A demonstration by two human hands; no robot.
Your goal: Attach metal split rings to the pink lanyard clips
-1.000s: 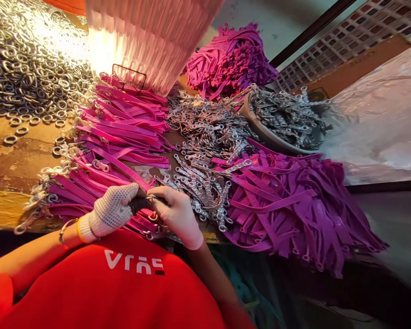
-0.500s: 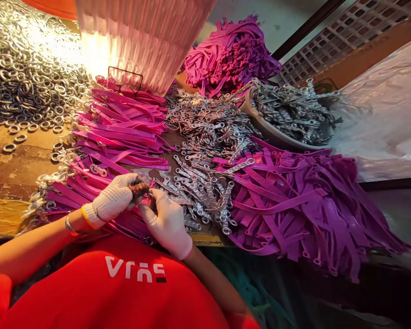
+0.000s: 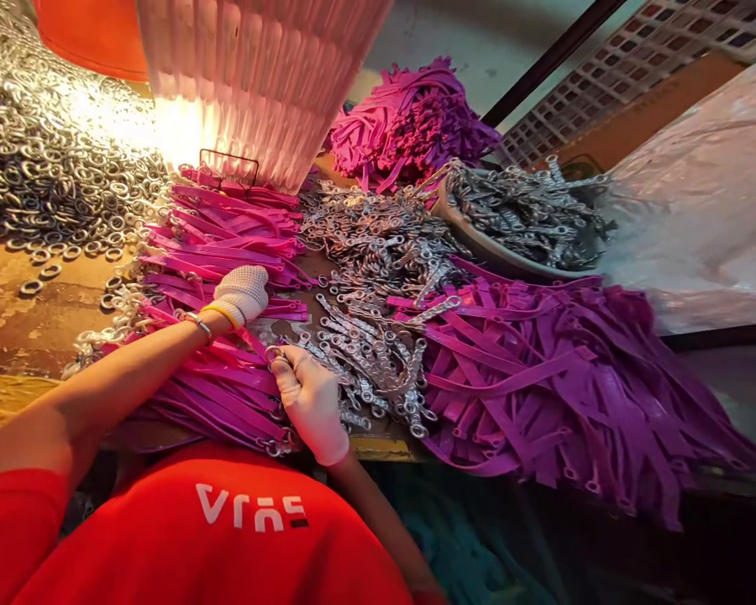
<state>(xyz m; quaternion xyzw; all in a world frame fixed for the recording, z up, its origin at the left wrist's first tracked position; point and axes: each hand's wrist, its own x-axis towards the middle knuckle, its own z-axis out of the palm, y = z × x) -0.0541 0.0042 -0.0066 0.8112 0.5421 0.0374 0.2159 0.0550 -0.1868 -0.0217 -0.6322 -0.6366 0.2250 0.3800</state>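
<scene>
In a dotted knit glove, my left hand [image 3: 242, 296] is over the pile of pink straps [image 3: 223, 223]. Its fingers are curled downward, and whatever they hold is hidden beneath the hand. My right hand [image 3: 308, 397], in a thin white glove, pinches a metal ring [image 3: 275, 356] between thumb and fingers. Pink straps with metal ends lie just left of it. To its right spreads a heap of silver braided metal links [image 3: 378, 357] with ringed ends.
Loose metal rings [image 3: 50, 160] are heaped at left under a bright light behind a ribbed translucent sheet [image 3: 252, 76]. A bowl [image 3: 472, 239] brims with silver links. Purple straps [image 3: 542, 378] hang over the front edge, and another strap pile [image 3: 416, 122] stands behind.
My hands have come apart. The left has moved up and away over the pink straps, and the brown patch at its fingertips no longer shows. The right stays low with the ring.
</scene>
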